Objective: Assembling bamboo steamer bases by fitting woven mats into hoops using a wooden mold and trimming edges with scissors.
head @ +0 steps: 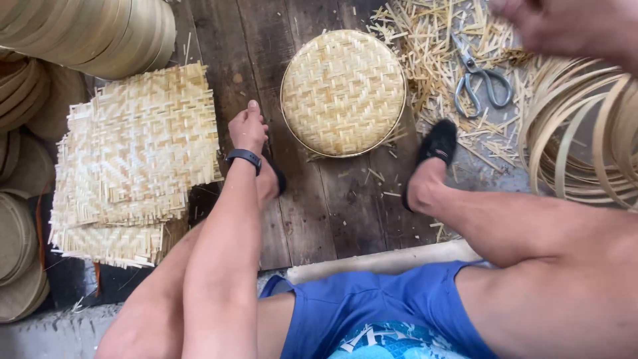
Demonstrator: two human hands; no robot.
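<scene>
On the dark plank floor (332, 206) between your feet, your left hand (247, 127) hangs loosely curled, thumb up, holding nothing; it hovers just beside the round tray (343, 92) without touching it. A black band (243, 157) circles that wrist. Your right hand (565, 26) sits blurred at the top right corner, above the hoops (585, 133); you cannot tell whether it is clenched or holding anything.

That tray is woven in a pale herringbone of flat bamboo strips, bound by a thin rim, and lies flat on the planks. To your left lies a stack of square woven mats (136, 159), the same weave, with frayed, uneven edges. At your right, thin bent bamboo hoops overlap in a loose pile. Metal scissors (480, 80) rest on a litter of straw-coloured offcuts (425, 46). Stacks of finished round trays (93, 33) fill the upper left corner.
</scene>
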